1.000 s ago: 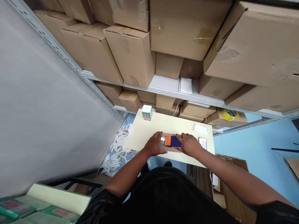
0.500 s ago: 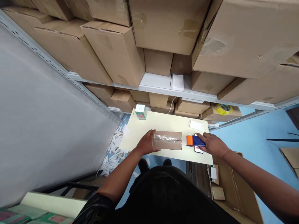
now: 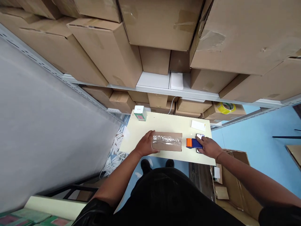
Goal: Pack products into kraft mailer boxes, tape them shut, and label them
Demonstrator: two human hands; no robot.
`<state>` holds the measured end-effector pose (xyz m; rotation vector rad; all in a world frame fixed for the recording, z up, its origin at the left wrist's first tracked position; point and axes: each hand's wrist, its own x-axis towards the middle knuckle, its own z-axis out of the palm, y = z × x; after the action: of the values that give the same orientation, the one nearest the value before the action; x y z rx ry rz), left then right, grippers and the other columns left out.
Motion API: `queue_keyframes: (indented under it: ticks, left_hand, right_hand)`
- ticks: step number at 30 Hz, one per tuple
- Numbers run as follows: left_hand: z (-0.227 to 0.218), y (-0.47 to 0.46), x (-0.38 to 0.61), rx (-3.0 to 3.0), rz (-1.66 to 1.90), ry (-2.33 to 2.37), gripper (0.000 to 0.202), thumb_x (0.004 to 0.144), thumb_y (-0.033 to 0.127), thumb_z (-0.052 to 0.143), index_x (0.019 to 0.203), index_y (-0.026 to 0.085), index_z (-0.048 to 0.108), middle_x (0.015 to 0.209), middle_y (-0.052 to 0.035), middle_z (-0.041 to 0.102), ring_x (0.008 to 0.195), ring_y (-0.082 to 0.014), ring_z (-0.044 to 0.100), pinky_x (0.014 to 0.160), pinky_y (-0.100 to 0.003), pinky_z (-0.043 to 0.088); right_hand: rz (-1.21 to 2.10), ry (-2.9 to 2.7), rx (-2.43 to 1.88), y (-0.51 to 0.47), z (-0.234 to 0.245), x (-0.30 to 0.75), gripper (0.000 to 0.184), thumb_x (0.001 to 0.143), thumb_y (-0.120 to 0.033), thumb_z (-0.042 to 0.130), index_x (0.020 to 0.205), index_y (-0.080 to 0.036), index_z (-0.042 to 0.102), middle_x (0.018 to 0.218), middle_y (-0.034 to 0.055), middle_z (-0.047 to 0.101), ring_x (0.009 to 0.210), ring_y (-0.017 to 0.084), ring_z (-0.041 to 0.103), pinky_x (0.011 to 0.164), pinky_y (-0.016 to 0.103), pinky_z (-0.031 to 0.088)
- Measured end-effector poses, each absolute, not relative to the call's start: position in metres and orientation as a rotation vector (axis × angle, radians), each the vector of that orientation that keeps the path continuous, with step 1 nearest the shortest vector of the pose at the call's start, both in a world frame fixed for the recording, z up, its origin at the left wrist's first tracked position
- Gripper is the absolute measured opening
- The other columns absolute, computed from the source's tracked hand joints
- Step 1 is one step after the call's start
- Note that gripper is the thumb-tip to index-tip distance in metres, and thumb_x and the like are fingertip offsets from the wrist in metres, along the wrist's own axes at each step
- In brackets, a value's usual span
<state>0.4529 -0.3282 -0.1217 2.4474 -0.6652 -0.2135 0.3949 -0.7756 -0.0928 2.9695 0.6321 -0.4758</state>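
A small cardboard box lies lengthwise on the cream table, with clear shiny tape running along its top seam. My left hand is closed around its left end, thumb on the near side and fingers on the far side. To the right of the box, a blue tape dispenser with an orange front points its orange end at the box, a small gap between them. My right hand grips the dispenser's right end. Beneath it, a phone lies partly covered by the dispenser and the hand.
On the table stand a green-and-white box at the back left and a flat white box at the back right. Shelves of cartons rise beyond. A yellow tape roll lies on a carton. An open carton stands at the right.
My right hand and the tape dispenser sit slightly lower over the phone, showing more of its top. The left hand still holds the cardboard box. The view has shifted a little.
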Motion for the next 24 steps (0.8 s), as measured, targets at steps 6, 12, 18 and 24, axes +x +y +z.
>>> queue_keyframes:
  ticks: [6, 12, 18, 24]
  left_hand:
    - [-0.122, -0.328, 0.45, 2.429, -0.236, -0.64, 0.134, 0.051, 0.05, 0.096, 0.159, 0.02, 0.022, 0.158, -0.0196, 0.035, 0.147, -0.0396, 0.037, 0.123, -0.054, 0.036]
    - [-0.12, -0.328, 0.449, 2.413, -0.25, -0.617, 0.135, 0.05, 0.051, 0.096, 0.159, 0.02, 0.022, 0.158, -0.0199, 0.034, 0.148, -0.0399, 0.037, 0.123, -0.054, 0.035]
    - [-0.119, -0.328, 0.451, 2.42, -0.26, -0.628, 0.136, 0.051, 0.05, 0.096, 0.16, 0.022, 0.02, 0.159, -0.0191, 0.033, 0.148, -0.0406, 0.036, 0.122, -0.056, 0.036]
    - [-0.117, -0.328, 0.451, 2.43, -0.252, -0.631, 0.135, 0.052, 0.05, 0.096, 0.16, 0.019, 0.021, 0.158, -0.0204, 0.034, 0.148, -0.0399, 0.036, 0.123, -0.054, 0.035]
  right_hand:
    - [-0.514, 0.634, 2.99, -0.745, -0.107, 0.402, 0.067, 0.098, -0.047, 0.048, 0.155, -0.012, 0.041, 0.116, 0.0184, 0.063, 0.097, 0.032, 0.061, 0.088, 0.042, 0.044]
    - [-0.533, 0.628, 3.021, -0.738, -0.111, 0.4, 0.068, 0.098, -0.048, 0.048, 0.155, -0.011, 0.039, 0.116, 0.0177, 0.063, 0.096, 0.031, 0.063, 0.088, 0.041, 0.045]
    - [-0.583, 0.576, 2.996, -0.738, -0.105, 0.4, 0.07, 0.093, -0.033, 0.055, 0.157, -0.013, 0.034, 0.118, 0.0187, 0.063, 0.097, 0.031, 0.064, 0.088, 0.041, 0.045]
    - [-0.972, 0.441, 2.919, -0.734, -0.123, 0.39, 0.057, 0.09, -0.035, 0.057, 0.144, -0.017, 0.053, 0.114, 0.0167, 0.069, 0.096, 0.032, 0.069, 0.079, 0.039, 0.049]
